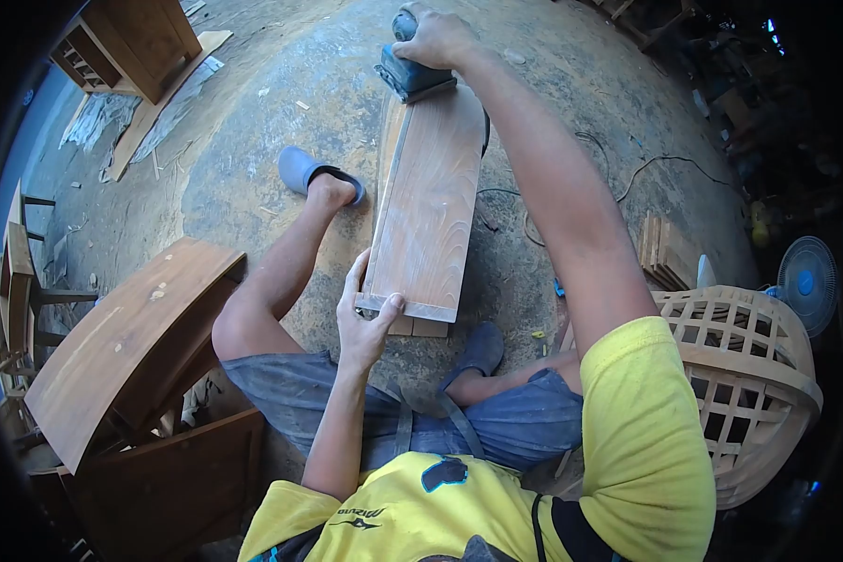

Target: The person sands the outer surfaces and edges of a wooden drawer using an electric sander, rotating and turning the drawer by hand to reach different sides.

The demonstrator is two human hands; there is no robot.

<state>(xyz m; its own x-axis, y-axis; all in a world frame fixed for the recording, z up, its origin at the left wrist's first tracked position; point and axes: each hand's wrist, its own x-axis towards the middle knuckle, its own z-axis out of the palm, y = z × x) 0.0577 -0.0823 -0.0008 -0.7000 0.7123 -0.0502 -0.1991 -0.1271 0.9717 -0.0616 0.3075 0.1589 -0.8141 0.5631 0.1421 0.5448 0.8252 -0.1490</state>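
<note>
A long wooden panel (426, 201), pale and grained, stretches away from me between my legs. Its near end, with a narrow edge strip, is gripped by my left hand (363, 332), thumb on top and fingers along the left side. At the far end, a blue-green electric sander (416, 75) rests on the wood. My right hand (437, 39) is wrapped round the sander's body and handle from above. Under the near end of the panel, small wooden blocks (420, 327) show. The sander's underside is hidden.
A curved wooden panel (136, 328) leans on furniture at the left. A wooden cabinet (126, 51) stands far left. At the right are a lattice wooden piece (735, 365), stacked boards (662, 251) and a fan (806, 284). A power cord (665, 159) snakes across the floor.
</note>
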